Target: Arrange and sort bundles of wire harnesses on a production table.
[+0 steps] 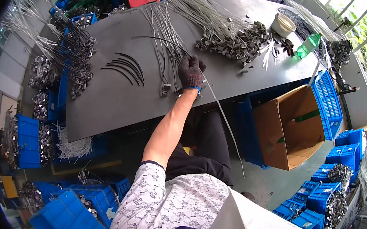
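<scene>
My left hand (191, 74), in a dark knitted glove with a blue cuff, is closed over the near part of the metal table. From its fingers a thin black tube (156, 38) runs up and to the left. A pale thin cable (223, 121) hangs from the same hand past the table edge; whether the two join inside the grip is hidden. Beside the hand lie several pale cables (162, 24) with small metal blocks (167, 87) at their near ends. Several short curved black tubes (125, 68) lie to the left. My right hand does not show.
A large heap of cables with metal ends (234, 41) covers the table's right side, near a white tub (283, 25) and a green bottle (309, 46). An open cardboard box (271, 134) stands below the right edge. Blue crates (71, 222) flank both sides.
</scene>
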Demonstrator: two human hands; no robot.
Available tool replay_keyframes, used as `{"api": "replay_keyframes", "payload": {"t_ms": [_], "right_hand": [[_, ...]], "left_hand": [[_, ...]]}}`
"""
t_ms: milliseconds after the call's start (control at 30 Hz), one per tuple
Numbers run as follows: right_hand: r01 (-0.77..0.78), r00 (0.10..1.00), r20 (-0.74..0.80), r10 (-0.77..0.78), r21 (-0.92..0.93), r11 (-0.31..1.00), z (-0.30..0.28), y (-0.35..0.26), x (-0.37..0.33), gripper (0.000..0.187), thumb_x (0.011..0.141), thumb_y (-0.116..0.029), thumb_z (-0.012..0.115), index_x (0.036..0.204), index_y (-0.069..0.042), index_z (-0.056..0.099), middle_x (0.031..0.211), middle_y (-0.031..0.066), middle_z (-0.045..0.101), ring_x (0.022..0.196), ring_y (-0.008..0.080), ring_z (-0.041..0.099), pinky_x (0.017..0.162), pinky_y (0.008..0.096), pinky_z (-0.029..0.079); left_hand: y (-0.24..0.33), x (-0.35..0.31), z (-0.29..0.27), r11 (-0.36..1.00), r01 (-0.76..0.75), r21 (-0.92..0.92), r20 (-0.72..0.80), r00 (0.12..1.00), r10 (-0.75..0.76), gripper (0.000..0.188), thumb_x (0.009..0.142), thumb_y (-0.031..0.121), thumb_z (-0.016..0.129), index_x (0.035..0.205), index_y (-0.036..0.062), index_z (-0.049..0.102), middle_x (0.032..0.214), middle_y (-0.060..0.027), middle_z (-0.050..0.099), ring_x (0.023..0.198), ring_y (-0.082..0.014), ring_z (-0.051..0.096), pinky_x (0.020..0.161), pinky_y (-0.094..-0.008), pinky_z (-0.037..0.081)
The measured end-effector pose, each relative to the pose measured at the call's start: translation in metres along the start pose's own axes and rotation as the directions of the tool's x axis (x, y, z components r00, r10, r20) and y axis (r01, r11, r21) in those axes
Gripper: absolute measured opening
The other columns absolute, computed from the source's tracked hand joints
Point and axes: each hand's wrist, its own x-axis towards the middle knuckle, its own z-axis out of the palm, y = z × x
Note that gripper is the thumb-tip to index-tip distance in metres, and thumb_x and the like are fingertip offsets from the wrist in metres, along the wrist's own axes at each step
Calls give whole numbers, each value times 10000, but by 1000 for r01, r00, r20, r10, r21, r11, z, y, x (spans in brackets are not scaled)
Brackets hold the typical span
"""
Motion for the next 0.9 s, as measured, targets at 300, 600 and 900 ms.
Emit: {"api": "replay_keyframes", "payload": {"t_ms": [300, 600, 900], "right_hand": [[139, 989, 53, -135, -78, 987, -20, -6, -22, 248, 891, -235, 568, 1042, -105, 714, 1042, 209, 697, 1015, 395, 664, 845, 479, 532], [711, 647, -744, -168, 510, 483, -275, -225, 50, 282, 956, -272, 622, 1074, -20, 665, 937, 188, 709, 813, 331, 696, 684, 378, 526], [782, 605, -735, -306, 622, 52, -363, -348, 94, 550, 1044, -450, 398, 1191, 21, 641, 1034, 106, 716, 896, 166, 653, 843, 326, 510]], "left_hand": [[-24, -7, -43, 824, 555, -110, 324, 804, -499, 227, 911, 263, 729, 1006, 61, 688, 811, -31, 706, 649, -152, 671, 604, -302, 561], [-25, -78, -3, 900, 378, 218, 435, 788, -436, 270, 943, 277, 692, 937, 8, 701, 849, -44, 703, 816, -133, 655, 766, -268, 514], [-11, -113, -47, 929, 346, 133, 435, 822, -368, 178, 950, 166, 667, 1016, 13, 728, 876, -40, 724, 809, -97, 638, 764, -258, 511]]}}
